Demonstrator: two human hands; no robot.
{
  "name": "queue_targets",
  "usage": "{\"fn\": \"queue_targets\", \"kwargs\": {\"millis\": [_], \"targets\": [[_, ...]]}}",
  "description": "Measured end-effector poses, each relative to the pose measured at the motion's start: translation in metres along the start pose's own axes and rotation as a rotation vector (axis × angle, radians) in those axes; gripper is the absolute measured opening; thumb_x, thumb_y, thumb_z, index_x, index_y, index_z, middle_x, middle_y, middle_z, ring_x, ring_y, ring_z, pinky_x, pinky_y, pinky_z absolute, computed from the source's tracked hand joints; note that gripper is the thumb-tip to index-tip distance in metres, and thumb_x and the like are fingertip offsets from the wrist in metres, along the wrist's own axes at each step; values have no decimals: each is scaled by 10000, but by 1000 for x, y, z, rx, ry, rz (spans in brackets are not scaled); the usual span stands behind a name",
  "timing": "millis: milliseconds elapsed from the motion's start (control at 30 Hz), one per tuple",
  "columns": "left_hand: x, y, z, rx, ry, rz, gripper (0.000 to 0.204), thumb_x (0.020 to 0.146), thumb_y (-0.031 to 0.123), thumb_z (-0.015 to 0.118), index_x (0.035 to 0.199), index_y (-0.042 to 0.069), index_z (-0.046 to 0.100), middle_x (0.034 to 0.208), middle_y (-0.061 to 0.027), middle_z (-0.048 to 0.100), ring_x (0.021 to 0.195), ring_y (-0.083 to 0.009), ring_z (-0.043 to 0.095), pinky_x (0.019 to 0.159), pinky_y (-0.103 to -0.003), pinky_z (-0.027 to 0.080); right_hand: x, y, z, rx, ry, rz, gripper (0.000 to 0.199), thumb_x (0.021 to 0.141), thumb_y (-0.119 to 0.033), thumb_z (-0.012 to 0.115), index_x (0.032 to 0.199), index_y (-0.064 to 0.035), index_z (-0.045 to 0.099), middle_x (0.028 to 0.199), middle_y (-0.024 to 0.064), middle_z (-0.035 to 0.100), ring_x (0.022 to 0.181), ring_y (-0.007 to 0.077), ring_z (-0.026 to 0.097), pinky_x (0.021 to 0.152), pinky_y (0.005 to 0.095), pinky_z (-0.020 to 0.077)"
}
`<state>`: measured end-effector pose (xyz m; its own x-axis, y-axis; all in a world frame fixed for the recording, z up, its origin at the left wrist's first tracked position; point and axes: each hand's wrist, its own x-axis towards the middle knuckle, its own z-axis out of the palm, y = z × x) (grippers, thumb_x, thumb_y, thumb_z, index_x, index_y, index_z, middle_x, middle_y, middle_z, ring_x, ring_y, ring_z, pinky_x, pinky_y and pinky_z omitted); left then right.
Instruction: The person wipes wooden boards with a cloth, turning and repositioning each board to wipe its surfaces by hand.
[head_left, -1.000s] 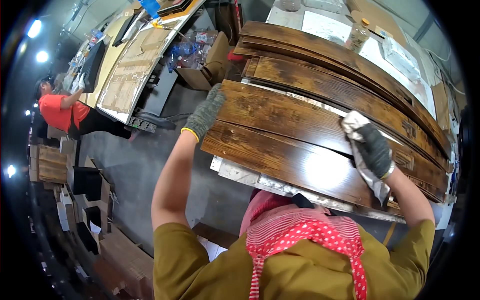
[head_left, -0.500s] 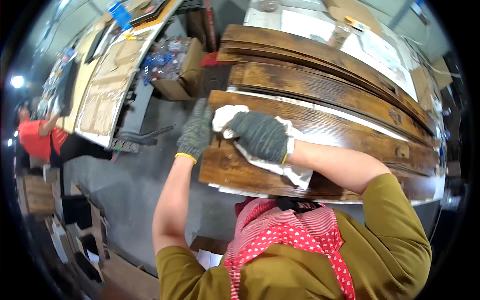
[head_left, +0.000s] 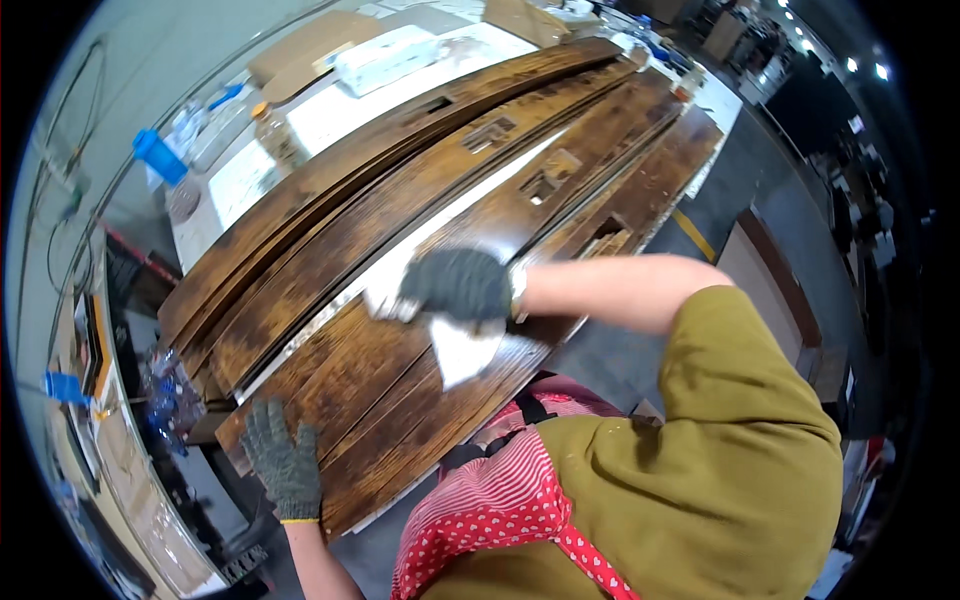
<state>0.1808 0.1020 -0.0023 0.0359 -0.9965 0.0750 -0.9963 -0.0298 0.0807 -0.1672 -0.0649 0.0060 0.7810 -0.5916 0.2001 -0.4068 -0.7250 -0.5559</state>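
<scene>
Currently clutching white cloth (head_left: 468, 352) in a curled right hand (head_left: 460, 284) over the stained planks (head_left: 345, 375), with spread, empty left hand (head_left: 284, 462) at their end edge. Can see an orange-capped bottle (head_left: 277, 138) of brownish contents beyond the right hand and piled clear bottles (head_left: 165, 397) beyond the left; find white tabletop (head_left: 435, 232) in a gap just ahead, floor (head_left: 622, 345) to the right.

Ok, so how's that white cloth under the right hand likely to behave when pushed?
The white cloth is probably floppy: a loose corner splays out beyond the right hand. It may slide fairly easily, since the wooden board shows a glossy sheen. Its free corner could trail or fold, as nothing appears to press on it.
</scene>
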Motion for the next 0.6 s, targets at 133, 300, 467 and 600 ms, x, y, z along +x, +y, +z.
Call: {"fn": "queue_targets", "kwargs": {"millis": [133, 300, 467, 600], "targets": [[-4, -1, 6, 19, -45, -91, 601, 866, 309, 591, 1382, 47, 430, 1459, -191, 378, 1359, -378, 321, 1138, -490, 202, -72, 82, -114, -282, 185, 197, 144, 867, -155, 563, 983, -94, 623, 827, 163, 647, 796, 335, 653, 699, 402, 512], [50, 111, -7, 76, 229, 125, 602, 891, 322, 572, 1379, 5, 423, 1420, -237, 410, 1319, -411, 363, 1108, -477, 266, -108, 115, -190, -520, 529, 132, 163, 897, -199, 534, 1008, -124, 627, 846, 166, 651, 802, 347, 645, 712, 420, 504], [164, 328, 31, -366, 236, 336, 561, 905, 339, 552, 1320, -29, 471, 1309, -264, 493, 1192, -415, 479, 1026, -450, 369, -129, 134, -177, -220, 83, 171, 200, 856, -148, 515, 1025, -171, 619, 988, 87, 652, 916, 269, 651, 829, 348, 501], [198, 387, 47, -194, 108, 306, 550, 909, 391, 535, 1288, -7, 511, 1209, -246, 574, 1104, -404, 541, 978, -472, 394, -172, 259, -202, 301, 438, -9, 302, 789, -243, 663, 1064, -126, 617, 914, 103, 661, 870, 230, 654, 817, 371, 520]]}}
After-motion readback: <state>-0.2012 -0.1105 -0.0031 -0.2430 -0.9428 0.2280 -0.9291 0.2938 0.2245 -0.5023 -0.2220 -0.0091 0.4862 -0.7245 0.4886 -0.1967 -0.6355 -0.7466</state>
